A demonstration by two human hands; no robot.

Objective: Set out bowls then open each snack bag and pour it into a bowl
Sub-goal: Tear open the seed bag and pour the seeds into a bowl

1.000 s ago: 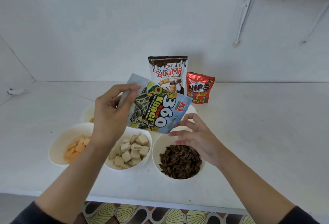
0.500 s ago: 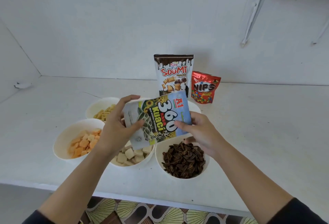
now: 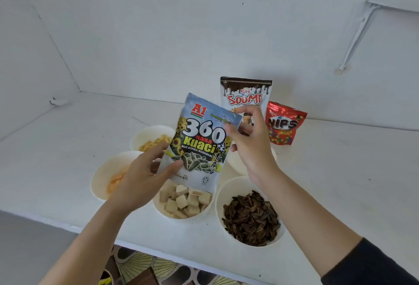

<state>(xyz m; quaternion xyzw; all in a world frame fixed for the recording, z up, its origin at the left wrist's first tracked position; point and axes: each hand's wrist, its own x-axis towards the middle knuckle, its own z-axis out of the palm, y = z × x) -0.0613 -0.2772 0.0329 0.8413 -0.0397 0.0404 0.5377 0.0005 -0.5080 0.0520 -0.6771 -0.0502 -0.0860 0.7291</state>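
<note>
Holding the Kuaci bag upright above the bowls

Both hands grip the Kuaci sunflower-seed bag point(image 3: 199, 146), which hangs in the air up and to the left of the seed bowl point(image 3: 235, 187), printed front toward the camera and top edge tilted slightly right. The left hand point(image 3: 140, 178) clasps the bag's lower left corner, thumb across the front and fingers behind. The right hand point(image 3: 251, 146), directly behind the seed bowl, pinches the bag's upper right corner between thumb and fingers. Whether the bag's top is torn open cannot be told from this angle.

The seed bowl sits near the front edge of the white counter point(image 3: 340, 171), filled with dark striped seeds. Just left of it stands a bowl of pale cubes point(image 3: 199, 216), partly under the bag. Farther left is a bowl of orange pieces point(image 3: 102, 178), and behind that, a bowl of yellow sticks point(image 3: 147, 135). A 5th bowl point(image 3: 235, 162) lies behind the seed bowl, mostly hidden by the right hand, possibly empty. Well behind the seed bowl, 2 more bags stand against the wall: Soomi point(image 3: 246, 94), and Nips point(image 3: 284, 123) beside it on the right.
</note>
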